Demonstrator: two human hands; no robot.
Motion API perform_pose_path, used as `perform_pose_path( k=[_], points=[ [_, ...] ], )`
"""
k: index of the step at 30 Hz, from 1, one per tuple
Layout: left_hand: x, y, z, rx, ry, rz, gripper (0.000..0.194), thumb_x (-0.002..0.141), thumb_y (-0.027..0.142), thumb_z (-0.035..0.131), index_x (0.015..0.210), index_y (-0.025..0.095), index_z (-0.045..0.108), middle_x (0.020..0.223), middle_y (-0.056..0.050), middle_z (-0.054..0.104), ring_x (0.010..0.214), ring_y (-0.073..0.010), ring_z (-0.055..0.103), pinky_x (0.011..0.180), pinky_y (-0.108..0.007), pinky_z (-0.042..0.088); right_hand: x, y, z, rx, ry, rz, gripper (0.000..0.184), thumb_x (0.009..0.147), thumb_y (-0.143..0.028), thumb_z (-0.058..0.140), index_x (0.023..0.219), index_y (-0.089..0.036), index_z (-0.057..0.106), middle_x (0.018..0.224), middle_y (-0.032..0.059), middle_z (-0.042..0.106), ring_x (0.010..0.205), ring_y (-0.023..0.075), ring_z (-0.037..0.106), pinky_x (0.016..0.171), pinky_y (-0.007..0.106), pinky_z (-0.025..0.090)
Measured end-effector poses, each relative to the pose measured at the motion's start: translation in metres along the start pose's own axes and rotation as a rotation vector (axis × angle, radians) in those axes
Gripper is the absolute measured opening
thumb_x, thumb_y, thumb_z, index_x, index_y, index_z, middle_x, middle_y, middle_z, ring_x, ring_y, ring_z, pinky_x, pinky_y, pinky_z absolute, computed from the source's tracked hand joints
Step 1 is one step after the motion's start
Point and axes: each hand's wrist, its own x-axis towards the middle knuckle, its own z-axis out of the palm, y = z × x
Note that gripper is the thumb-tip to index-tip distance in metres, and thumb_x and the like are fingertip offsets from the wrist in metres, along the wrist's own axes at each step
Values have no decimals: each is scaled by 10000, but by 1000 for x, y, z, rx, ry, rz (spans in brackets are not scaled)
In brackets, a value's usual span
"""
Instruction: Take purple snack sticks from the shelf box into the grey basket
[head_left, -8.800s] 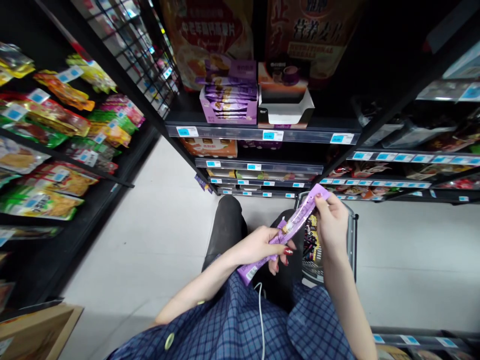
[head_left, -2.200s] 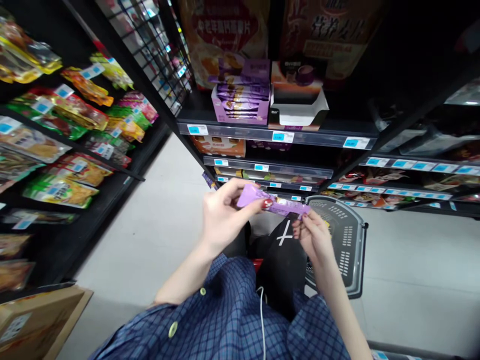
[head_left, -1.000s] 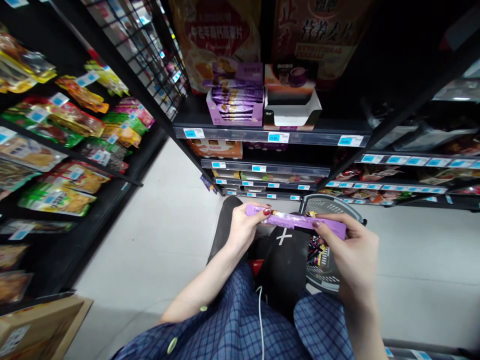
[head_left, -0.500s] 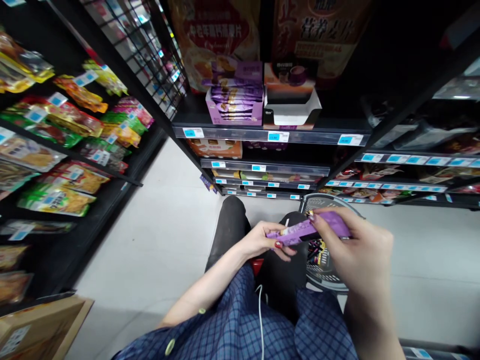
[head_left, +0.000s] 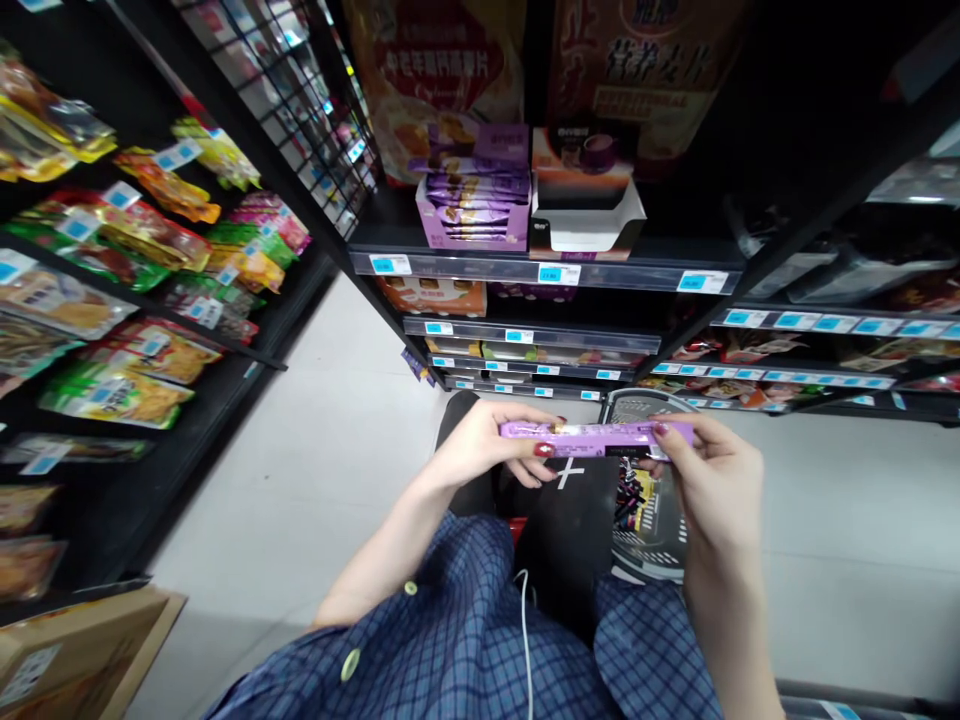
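A purple stick packet [head_left: 600,437] stretches level between my two hands, above my lap. My left hand [head_left: 499,440] pinches its left end between thumb and fingers. At the other end, my right hand [head_left: 705,460] grips it, thumb on top and fingers behind. Similar purple packets fill a lilac display box [head_left: 472,232] on the shelf ahead. Beside that box stands a brown and white display box [head_left: 585,235] with its front cut low; I see no packets in it.
A grey basket [head_left: 664,540] with small dark and yellow packets stands on the floor by my right knee. Shelves [head_left: 652,268] of packaged food rise ahead, snack bags [head_left: 112,395] line the left, and a cardboard box [head_left: 90,640] sits lower left. A white cable [head_left: 525,630] hangs down my shirt.
The packet has turned from slanting to nearly level. My left hand has risen a little and gone left along with its end; my right hand has shifted slightly down and left.
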Motion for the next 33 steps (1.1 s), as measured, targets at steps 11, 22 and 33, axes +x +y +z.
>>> perform_pose_path(
  k=[11,22,33],
  points=[
    [18,-1,-25,-149,-210,-304,370,690,139,711,1039,30,654,823,-169,729,558,-189,693,408,-159,513,8,8,-2,17,-87,199,203,619,-316,762,714,-155,685,470,-9,618,323,77,469,354,201,347],
    [34,-28,-35,-229,-126,-321,336,709,106,688,1026,1,647,832,-190,722,588,-180,694,439,-166,503,34,40,6,57,-170,211,203,593,-320,757,665,-151,670,438,-18,581,313,77,456,330,201,346],
    [-4,-6,-25,474,-112,168,383,829,295,576,1189,173,619,869,-67,720,653,-120,632,569,-210,514,15,18,-21,-91,-328,-458,161,726,-144,695,810,-270,747,687,2,689,562,127,626,513,254,510]
  ],
)
